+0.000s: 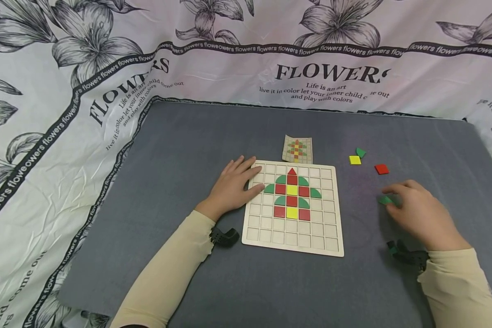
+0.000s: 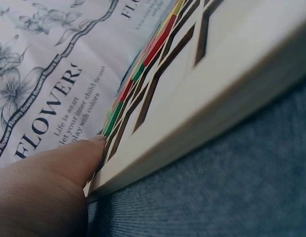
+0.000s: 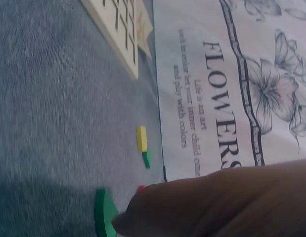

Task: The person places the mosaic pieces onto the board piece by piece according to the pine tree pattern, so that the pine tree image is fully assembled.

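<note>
A wooden grid board (image 1: 266,232) lies on the table with red, yellow and green tiles set in a tree shape. My left hand (image 1: 231,187) rests on its left edge, fingers spread. In the left wrist view the thumb (image 2: 68,165) touches the board's rim beside a green tile (image 2: 113,121). Right of the board, my right hand (image 1: 422,214) pinches a green quarter-round tile (image 1: 385,200) between thumb and forefinger, low over the table. That green tile (image 3: 104,212) shows at the thumb tip in the right wrist view; the other fingers are hidden there.
Beyond the right hand lie a loose red tile (image 1: 381,169), a yellow tile (image 1: 354,160) and another green quarter-round tile (image 1: 360,152). A small pattern card (image 1: 288,150) with a tree picture touches the board's far edge. Flower-printed cloth (image 1: 238,75) hangs behind the grey table (image 1: 180,136).
</note>
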Demonstrator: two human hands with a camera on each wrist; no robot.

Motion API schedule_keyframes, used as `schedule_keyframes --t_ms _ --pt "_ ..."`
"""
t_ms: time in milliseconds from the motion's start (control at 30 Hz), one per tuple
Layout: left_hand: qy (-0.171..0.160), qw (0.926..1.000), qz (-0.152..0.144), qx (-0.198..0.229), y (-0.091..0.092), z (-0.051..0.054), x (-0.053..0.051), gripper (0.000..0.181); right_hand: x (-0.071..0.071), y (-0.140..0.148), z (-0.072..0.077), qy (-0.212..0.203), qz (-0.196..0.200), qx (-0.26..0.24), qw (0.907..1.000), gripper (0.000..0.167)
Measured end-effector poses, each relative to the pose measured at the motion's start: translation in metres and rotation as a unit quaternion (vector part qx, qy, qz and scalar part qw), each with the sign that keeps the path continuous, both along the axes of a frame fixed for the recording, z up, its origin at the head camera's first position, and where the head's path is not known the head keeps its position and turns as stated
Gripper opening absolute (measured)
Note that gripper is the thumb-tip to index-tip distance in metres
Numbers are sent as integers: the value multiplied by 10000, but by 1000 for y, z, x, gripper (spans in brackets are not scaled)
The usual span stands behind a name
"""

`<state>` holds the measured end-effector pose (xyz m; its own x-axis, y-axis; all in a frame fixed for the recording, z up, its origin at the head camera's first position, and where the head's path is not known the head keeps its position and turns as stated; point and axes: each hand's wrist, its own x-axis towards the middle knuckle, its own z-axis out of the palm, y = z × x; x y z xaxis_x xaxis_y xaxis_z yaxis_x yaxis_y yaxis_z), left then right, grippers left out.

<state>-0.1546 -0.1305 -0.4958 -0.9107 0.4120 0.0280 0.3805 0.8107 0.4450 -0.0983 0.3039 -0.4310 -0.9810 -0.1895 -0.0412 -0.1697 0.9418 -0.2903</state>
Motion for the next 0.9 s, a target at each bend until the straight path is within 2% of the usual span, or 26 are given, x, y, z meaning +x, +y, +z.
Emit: schedule_keyframes --t_ms 133,267,467,633,767,900 --pt "7 10000 -8 15 0 0 0 66 -1 7 -1 -169 -103 97 9998 40" --pt "7 10000 -25 10 0 0 0 66 -4 10 -4 -209 49 71 9997 34" --pt "-5 10000 -3 4 0 0 0 66 -10 7 -8 2 317 58 9995 27" --pt "-10 10000 5 -2 -1 0 1 66 -11 0 -7 114 383 312 9987 23" --pt "-19 10000 -18 5 -1 1 1 66 -10 -6 -6 335 461 522 9970 8" --pt "-29 10000 -22 7 -1 2 1 66 -8 -7 -7 644 253 467 9965 31"
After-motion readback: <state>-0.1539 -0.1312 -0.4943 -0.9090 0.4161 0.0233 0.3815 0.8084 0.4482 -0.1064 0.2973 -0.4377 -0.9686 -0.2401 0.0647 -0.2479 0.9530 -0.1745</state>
